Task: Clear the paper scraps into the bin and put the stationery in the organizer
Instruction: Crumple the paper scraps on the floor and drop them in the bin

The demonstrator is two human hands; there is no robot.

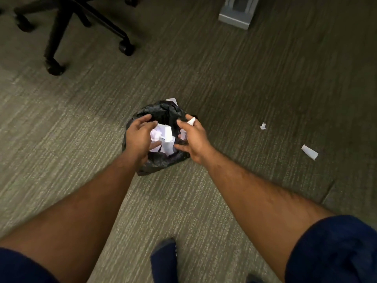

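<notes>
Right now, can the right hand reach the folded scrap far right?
Probably not from here: right hand is over the bin, folded scrap lies well to its right. Nothing blocks the way.

Head-worn wide-angle camera looks steeply down at carpet, bin central.

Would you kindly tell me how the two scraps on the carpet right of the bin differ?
The crumpled scrap is small and balled; the strip is larger, long and flattish. The crumpled scrap lies nearer the bin; the strip lies farther right. Both are white, on the carpet.
</notes>
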